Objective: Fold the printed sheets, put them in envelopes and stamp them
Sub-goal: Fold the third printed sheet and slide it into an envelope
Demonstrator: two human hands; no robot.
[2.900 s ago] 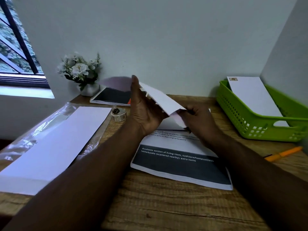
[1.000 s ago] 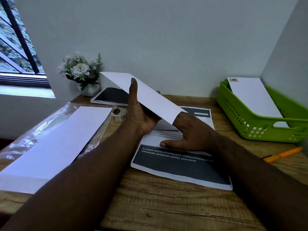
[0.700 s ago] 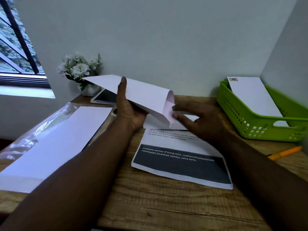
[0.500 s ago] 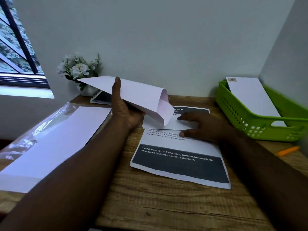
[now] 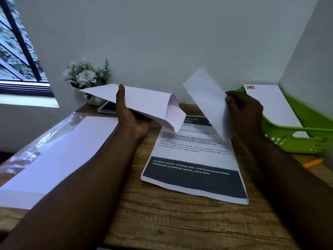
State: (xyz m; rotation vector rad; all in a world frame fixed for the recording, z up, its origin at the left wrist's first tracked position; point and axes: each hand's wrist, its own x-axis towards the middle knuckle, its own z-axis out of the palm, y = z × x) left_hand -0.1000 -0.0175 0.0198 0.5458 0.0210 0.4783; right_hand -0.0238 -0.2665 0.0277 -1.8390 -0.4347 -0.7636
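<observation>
Above the desk (image 5: 180, 222), left hand (image 5: 133, 118) grips an open envelope (image 5: 144, 103), right hand (image 5: 243, 112) pinches a folded sheet (image 5: 207, 100).

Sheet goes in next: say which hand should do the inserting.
Right, probably. The right hand already pinches the folded white sheet beside the white paper envelope's open end, which the left hand holds up.
</observation>
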